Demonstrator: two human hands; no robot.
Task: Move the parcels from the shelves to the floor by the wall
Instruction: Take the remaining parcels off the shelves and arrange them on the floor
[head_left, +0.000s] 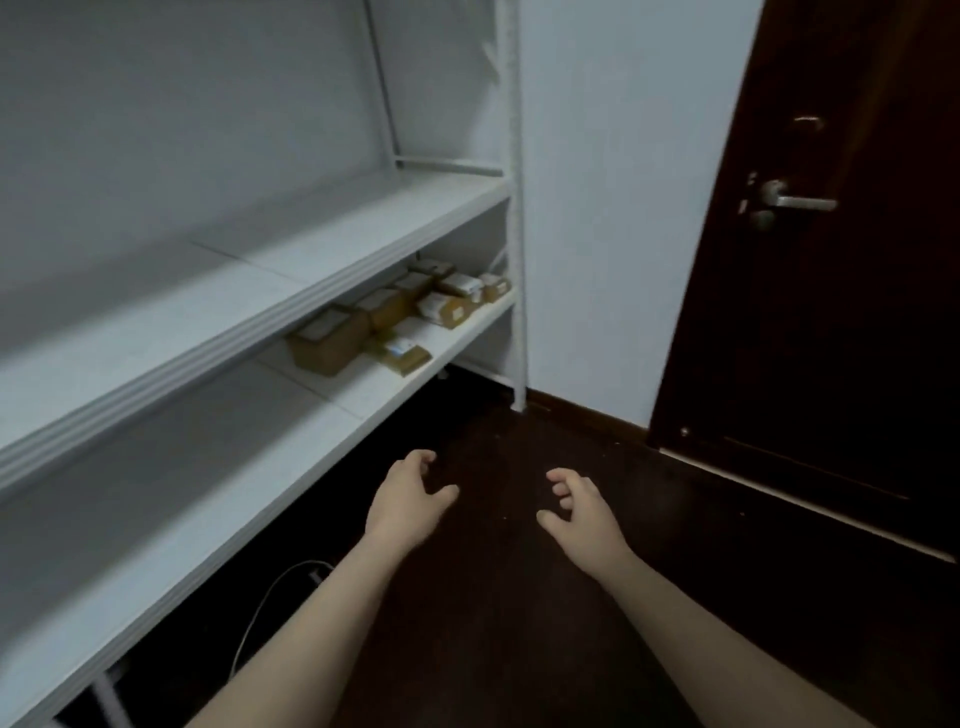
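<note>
Several brown cardboard parcels with white labels lie on the lower shelf (363, 395) of a white rack, towards its far right end. The largest parcel (327, 340) is nearest, a flat one (402, 353) lies at the shelf's front edge, and smaller ones (452, 299) are bunched by the rack's post. My left hand (408, 496) and my right hand (579, 506) reach forward over the dark floor, well short of the parcels. Both hold nothing, with fingers loosely curled.
The upper shelf (291, 270) carries nothing in view. A white wall (613, 234) with a dark skirting board stands behind the rack's end post (514, 260). A dark door (841, 312) with a metal handle (795, 200) is on the right. A white cable (270, 603) lies under the rack.
</note>
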